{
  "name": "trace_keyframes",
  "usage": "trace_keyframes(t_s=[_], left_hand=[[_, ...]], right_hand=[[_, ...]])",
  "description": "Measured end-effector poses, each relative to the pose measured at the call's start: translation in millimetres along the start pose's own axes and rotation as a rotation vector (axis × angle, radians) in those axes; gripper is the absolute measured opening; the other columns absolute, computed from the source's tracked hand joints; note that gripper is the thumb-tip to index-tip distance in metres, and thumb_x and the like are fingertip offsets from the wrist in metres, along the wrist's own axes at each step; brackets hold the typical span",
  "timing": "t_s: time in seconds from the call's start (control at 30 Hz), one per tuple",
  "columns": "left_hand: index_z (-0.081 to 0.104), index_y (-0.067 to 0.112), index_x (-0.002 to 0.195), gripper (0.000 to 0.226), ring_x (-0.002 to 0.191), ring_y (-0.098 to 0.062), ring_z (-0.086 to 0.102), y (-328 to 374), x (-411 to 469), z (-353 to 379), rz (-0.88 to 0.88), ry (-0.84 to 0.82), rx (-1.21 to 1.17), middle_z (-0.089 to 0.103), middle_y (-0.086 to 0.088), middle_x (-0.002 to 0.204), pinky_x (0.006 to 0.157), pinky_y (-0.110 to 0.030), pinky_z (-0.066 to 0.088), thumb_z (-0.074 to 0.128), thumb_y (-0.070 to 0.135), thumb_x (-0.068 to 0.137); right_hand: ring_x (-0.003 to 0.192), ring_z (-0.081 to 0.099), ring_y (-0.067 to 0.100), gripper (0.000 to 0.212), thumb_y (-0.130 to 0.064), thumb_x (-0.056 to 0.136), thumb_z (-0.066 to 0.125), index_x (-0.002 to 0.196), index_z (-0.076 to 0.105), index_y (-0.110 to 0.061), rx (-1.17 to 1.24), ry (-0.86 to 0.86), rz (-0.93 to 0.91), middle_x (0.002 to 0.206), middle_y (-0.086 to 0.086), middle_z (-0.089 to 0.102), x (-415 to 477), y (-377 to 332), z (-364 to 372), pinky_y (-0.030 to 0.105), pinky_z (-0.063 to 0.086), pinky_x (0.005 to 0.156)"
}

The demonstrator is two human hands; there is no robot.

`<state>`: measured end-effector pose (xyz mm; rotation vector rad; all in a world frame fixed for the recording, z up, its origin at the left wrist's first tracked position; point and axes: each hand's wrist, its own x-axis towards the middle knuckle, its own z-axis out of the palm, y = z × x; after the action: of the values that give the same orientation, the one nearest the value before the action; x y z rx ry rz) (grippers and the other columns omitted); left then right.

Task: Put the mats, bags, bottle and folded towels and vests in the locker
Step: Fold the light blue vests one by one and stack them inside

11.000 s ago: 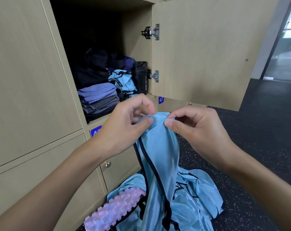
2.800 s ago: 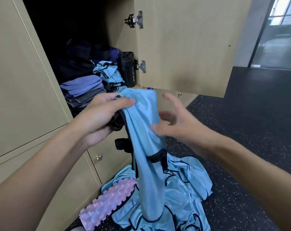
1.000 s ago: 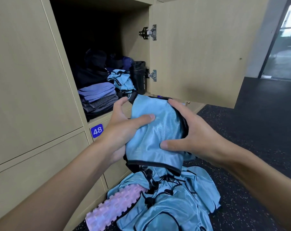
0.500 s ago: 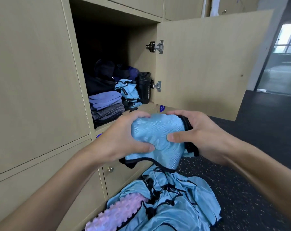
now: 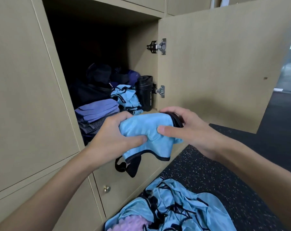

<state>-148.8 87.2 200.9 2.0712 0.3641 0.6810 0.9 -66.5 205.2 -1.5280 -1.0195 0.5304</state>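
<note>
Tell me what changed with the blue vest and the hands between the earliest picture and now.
The blue vest, which hung long from both hands' pinch, is now folded into a bundle. The left hand and right hand grip it and have lifted it to the opening of the locker. The folded towels, black bottle and vest pile on the floor stayed put. The door is still open.

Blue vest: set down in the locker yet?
No, the left hand and right hand hold the blue vest in front of the locker opening.
</note>
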Motion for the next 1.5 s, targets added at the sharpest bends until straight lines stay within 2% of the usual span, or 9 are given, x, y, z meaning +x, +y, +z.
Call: trace_keyframes(t_s=[0.33, 0.47, 0.57, 0.73, 0.83, 1.0, 1.17, 1.33, 1.5], left_hand=[[0.054, 0.037, 0.116, 0.062, 0.092, -0.021, 0.073, -13, 65, -4, -0.168, 0.126, -0.198, 0.067, 0.0, 0.113, 0.086, -0.05, 0.059, 0.089, 0.024, 0.066], [0.045, 0.049, 0.111, 0.058, 0.101, 0.01, 0.053, -18, 94, 0, 0.032, 0.198, 0.08, 0.046, 0.013, 0.121, 0.077, -0.01, 0.049, 0.081, 0.022, 0.076], [0.056, 0.037, 0.11, 0.043, 0.095, 0.025, 0.042, -27, 129, -8, 0.128, 0.304, 0.246, 0.04, 0.011, 0.124, 0.072, 0.005, 0.034, 0.081, 0.019, 0.079], [0.062, 0.024, 0.115, 0.044, 0.093, 0.026, 0.04, -43, 199, -42, 0.183, 0.425, 0.378, 0.041, 0.004, 0.126, 0.076, 0.007, 0.029, 0.083, 0.02, 0.077], [0.059, 0.019, 0.121, 0.047, 0.097, 0.027, 0.038, -56, 228, -58, 0.182, 0.477, 0.468, 0.04, 0.003, 0.124, 0.077, 0.007, 0.028, 0.081, 0.023, 0.08], [0.041, 0.016, 0.146, 0.066, 0.134, -0.006, 0.029, -96, 245, -60, 0.059, 0.365, 0.741, 0.026, 0.004, 0.147, 0.104, -0.015, 0.028, 0.063, 0.045, 0.09], [0.037, 0.022, 0.148, 0.088, 0.139, -0.019, 0.012, -117, 245, -53, 0.07, 0.383, 1.063, 0.019, 0.005, 0.156, 0.112, -0.035, 0.02, 0.028, 0.072, 0.077], [0.044, 0.015, 0.144, 0.094, 0.135, -0.02, 0.032, -131, 247, -56, 0.112, 0.356, 1.209, 0.045, 0.004, 0.143, 0.106, -0.035, 0.018, 0.04, 0.076, 0.072], [0.032, 0.036, 0.146, 0.083, 0.137, -0.007, 0.034, -138, 248, -60, 0.137, 0.295, 1.202, 0.044, 0.018, 0.142, 0.108, -0.034, 0.015, 0.032, 0.078, 0.074]], right_hand=[[0.087, 0.067, 0.01, 0.054, -0.003, 0.079, 0.078, 0.117, 0.054, -0.033, 0.081, 0.121, -0.141, 0.104, -0.002, 0.065, 84, 14, -2, 0.03, 0.059, 0.075], [0.099, 0.069, 0.022, 0.053, -0.001, 0.084, 0.073, 0.12, 0.053, -0.035, 0.269, 0.161, -0.102, 0.113, -0.003, 0.064, 143, 17, -4, 0.051, 0.06, 0.08], [0.086, 0.072, 0.019, 0.047, -0.002, 0.088, 0.068, 0.119, 0.05, -0.032, 0.296, 0.145, -0.115, 0.113, 0.0, 0.062, 183, 12, -4, 0.044, 0.062, 0.069], [0.082, 0.069, 0.018, 0.025, -0.01, 0.092, 0.065, 0.113, 0.057, -0.02, 0.101, 0.161, -0.221, 0.12, 0.012, 0.057, 261, 0, 2, 0.033, 0.062, 0.065], [0.112, 0.054, 0.017, 0.04, -0.032, 0.097, 0.058, 0.135, 0.05, -0.025, -0.273, 0.129, -0.323, 0.136, 0.006, 0.043, 301, -2, 8, 0.01, 0.044, 0.087], [0.142, 0.013, 0.022, 0.055, -0.065, 0.094, 0.037, 0.142, 0.044, -0.039, -1.257, 0.107, -0.5, 0.159, -0.003, 0.017, 333, 24, 9, 0.045, 0.014, 0.111], [0.148, 0.008, 0.014, 0.059, -0.063, 0.096, 0.037, 0.144, 0.041, -0.031, -1.264, 0.032, -0.546, 0.152, -0.014, 0.036, 346, 39, 9, 0.051, 0.003, 0.114], [0.149, 0.008, 0.02, 0.071, -0.069, 0.092, 0.035, 0.152, 0.011, -0.041, -1.338, -0.055, -0.562, 0.147, -0.014, 0.042, 350, 53, 5, 0.058, -0.006, 0.115], [0.148, 0.012, 0.02, 0.068, -0.071, 0.091, 0.035, 0.15, 0.018, -0.044, -1.333, -0.047, -0.608, 0.147, -0.018, 0.042, 355, 60, 6, 0.058, -0.007, 0.115]])
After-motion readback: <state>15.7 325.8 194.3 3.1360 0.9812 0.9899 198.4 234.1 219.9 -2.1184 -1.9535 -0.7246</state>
